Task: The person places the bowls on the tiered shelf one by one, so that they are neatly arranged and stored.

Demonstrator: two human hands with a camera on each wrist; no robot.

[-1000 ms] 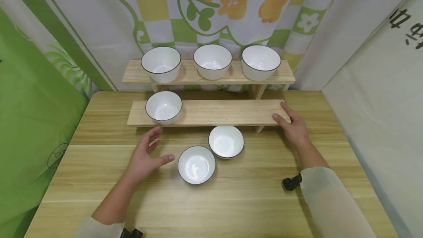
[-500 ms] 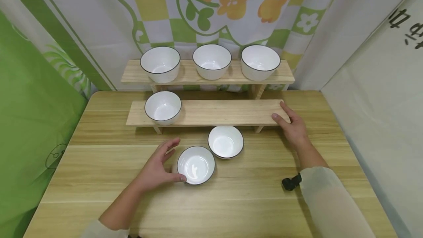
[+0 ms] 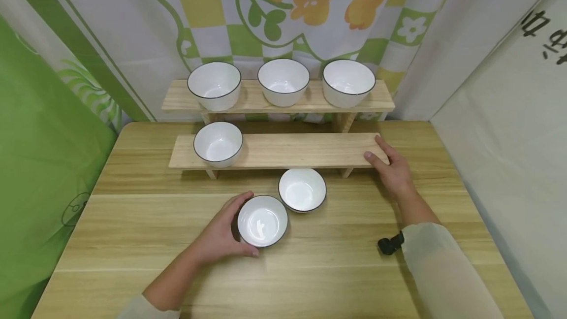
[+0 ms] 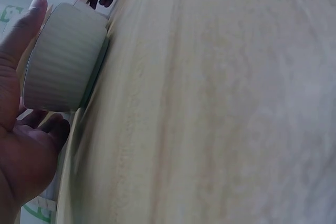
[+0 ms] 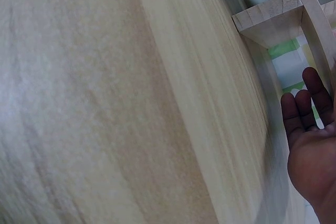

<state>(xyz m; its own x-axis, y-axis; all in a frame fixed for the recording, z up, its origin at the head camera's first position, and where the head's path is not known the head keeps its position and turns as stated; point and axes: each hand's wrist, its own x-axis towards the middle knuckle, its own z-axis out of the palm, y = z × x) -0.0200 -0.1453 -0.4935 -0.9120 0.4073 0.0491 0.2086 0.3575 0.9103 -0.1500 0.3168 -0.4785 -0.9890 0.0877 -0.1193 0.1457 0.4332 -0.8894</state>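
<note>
My left hand (image 3: pixel 223 235) curls round a white dark-rimmed bowl (image 3: pixel 263 221) standing on the table, thumb at its near side and fingers at its far left. In the left wrist view, this bowl's ribbed outer wall (image 4: pixel 65 59) shows between thumb and fingers. Close behind, at right, stands a second white bowl (image 3: pixel 302 191). My right hand (image 3: pixel 394 169) holds the right end of the lower board of a two-tier wooden shelf (image 3: pixel 305 150), thumb on top. The right wrist view shows several of its fingers (image 5: pixel 293 114) below the board.
On the lower tier's left sits one white bowl (image 3: pixel 218 144). The upper tier (image 3: pixel 250 97) bears three more: a left bowl (image 3: pixel 214 85), a middle bowl (image 3: pixel 283 81) and a right bowl (image 3: pixel 348 82). A patterned curtain (image 3: pixel 204 9) hangs behind the wooden table (image 3: pixel 319 279).
My left hand has moved right and toward me from beside the lower shelf, and its fingers now close round the nearest bowl. The right hand stays at the shelf's end.
</note>
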